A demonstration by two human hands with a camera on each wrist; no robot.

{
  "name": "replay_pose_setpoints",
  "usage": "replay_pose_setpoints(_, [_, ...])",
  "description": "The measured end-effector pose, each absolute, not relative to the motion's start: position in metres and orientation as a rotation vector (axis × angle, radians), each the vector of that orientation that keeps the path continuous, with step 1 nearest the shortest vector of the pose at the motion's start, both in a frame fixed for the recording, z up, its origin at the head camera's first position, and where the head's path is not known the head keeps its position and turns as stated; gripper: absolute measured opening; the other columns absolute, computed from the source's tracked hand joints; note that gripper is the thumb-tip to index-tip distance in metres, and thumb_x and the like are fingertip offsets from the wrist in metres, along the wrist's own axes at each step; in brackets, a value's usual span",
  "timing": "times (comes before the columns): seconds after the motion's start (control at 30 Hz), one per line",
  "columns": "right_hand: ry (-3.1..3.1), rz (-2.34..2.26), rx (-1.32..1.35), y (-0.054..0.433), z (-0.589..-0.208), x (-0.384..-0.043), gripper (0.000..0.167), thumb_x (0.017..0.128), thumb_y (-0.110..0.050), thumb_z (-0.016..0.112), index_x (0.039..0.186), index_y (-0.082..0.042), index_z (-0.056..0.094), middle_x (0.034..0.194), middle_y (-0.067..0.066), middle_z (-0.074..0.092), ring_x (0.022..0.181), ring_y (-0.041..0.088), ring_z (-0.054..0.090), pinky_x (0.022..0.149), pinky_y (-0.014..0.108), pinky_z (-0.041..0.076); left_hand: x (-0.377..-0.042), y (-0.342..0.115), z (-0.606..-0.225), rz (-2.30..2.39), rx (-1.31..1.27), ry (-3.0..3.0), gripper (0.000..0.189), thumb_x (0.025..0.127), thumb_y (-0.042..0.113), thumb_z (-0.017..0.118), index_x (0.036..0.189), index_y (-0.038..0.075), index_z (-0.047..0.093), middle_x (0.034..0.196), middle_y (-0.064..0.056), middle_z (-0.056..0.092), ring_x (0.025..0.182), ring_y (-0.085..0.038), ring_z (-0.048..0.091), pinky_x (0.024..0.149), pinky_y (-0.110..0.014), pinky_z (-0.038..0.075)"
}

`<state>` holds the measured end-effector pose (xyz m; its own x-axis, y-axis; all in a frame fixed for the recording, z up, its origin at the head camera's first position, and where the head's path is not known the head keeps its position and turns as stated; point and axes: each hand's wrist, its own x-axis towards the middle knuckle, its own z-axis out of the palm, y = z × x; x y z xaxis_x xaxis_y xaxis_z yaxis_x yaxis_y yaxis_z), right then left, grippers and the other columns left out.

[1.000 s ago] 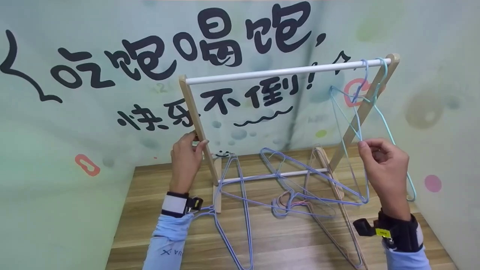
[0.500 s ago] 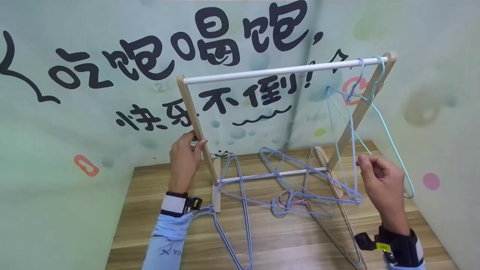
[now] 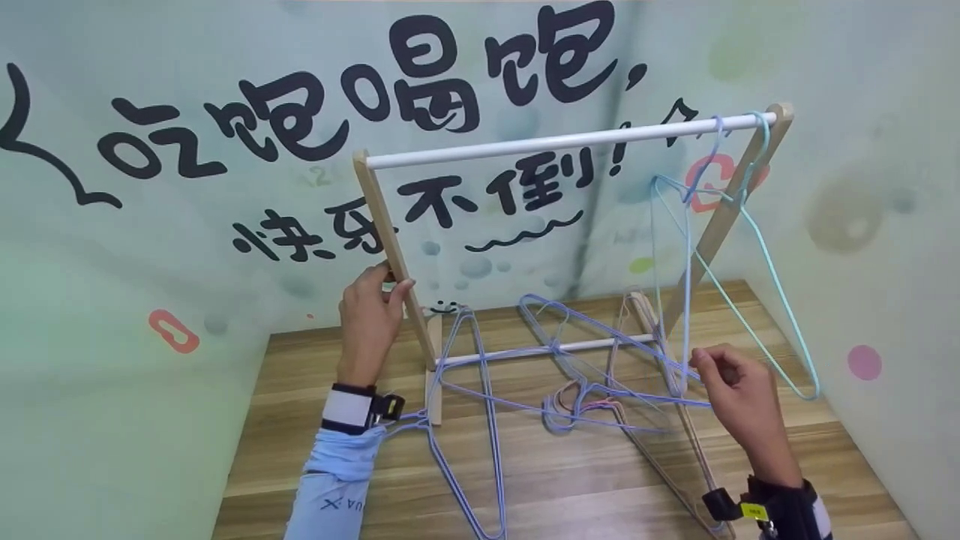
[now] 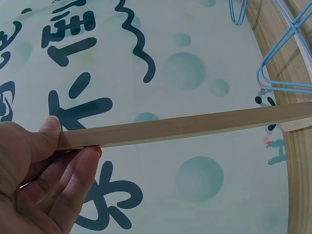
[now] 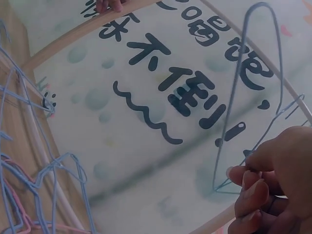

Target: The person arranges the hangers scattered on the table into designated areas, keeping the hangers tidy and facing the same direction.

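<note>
A wooden stand with a white top rod (image 3: 525, 142) stands against the back wall. My left hand (image 3: 371, 322) grips its left upright (image 3: 382, 232), with the thumb on one face and fingers on the other, as the left wrist view shows. Near the rod's right end hangs a purple-blue clothes hanger (image 3: 686, 300), seen almost edge-on. My right hand (image 3: 739, 397) pinches its side low down with thumb and index finger; the exact contact is partly hidden. A mint-green clothes hanger (image 3: 772, 262) hangs farther right on the same rod.
Several blue hangers (image 3: 491, 442) and pinkish-brown ones (image 3: 652, 465) lie tangled on the wooden tabletop (image 3: 570, 480) and across the stand's lower rod (image 3: 517, 352). Printed walls (image 3: 112, 337) close in the back and both sides.
My right hand has moved down and left, and the lower part of the purple-blue hanger has swung left. The mint hanger has shifted slightly. My left hand stays on the upright.
</note>
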<state>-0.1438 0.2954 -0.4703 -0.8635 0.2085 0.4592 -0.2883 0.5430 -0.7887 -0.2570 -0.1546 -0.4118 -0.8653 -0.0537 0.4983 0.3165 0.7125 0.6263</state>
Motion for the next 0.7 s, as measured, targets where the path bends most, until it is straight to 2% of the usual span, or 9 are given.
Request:
replay_pose_setpoints(0.2, [-2.343,1.353,0.068,0.295,-0.490,-0.145,0.014,0.097,-0.001,0.066,0.085,0.001,0.072,0.071,-0.003,0.064,0.063,0.007,0.057,0.059,0.017,0.043,-0.257,-0.156,-0.413,-0.969,-0.226,-2.410,0.029,0.097,0.026,0.071,0.107,-0.002,0.070,0.100,-0.016,0.070,0.077,-0.027,0.073,0.072,-0.046,0.058])
replay_pose_setpoints(0.37, [-2.429,1.551,-0.017,0.293,-0.507,-0.150,0.016,0.101,-0.007,0.063,0.091,0.002,0.072,0.077,0.001,0.064,0.068,0.013,0.055,0.063,0.022,0.042,-0.257,-0.156,-0.413,-0.963,-0.227,-2.407,0.031,0.097,0.026,0.071,0.108,-0.002,0.070,0.100,-0.016,0.070,0.078,-0.028,0.073,0.073,-0.047,0.058])
replay_pose_setpoints(0.57, [-2.390,1.507,0.076,0.289,-0.529,-0.158,0.013,0.093,0.003,0.070,0.081,-0.001,0.070,0.063,0.000,0.056,0.054,0.007,0.046,0.050,0.021,0.038,-0.259,-0.156,-0.414,-0.971,-0.215,-2.414,0.031,0.097,0.027,0.070,0.109,-0.002,0.070,0.101,-0.015,0.070,0.078,-0.027,0.073,0.073,-0.045,0.058])
replay_pose_setpoints(0.7, [-2.383,1.430,0.163,0.287,-0.539,-0.165,0.013,0.091,0.009,0.070,0.080,0.001,0.068,0.064,0.004,0.061,0.053,0.003,0.050,0.048,0.016,0.040,-0.259,-0.156,-0.414,-0.984,-0.223,-2.410,0.033,0.098,0.028,0.068,0.110,-0.002,0.070,0.101,-0.015,0.070,0.079,-0.027,0.073,0.074,-0.046,0.058])
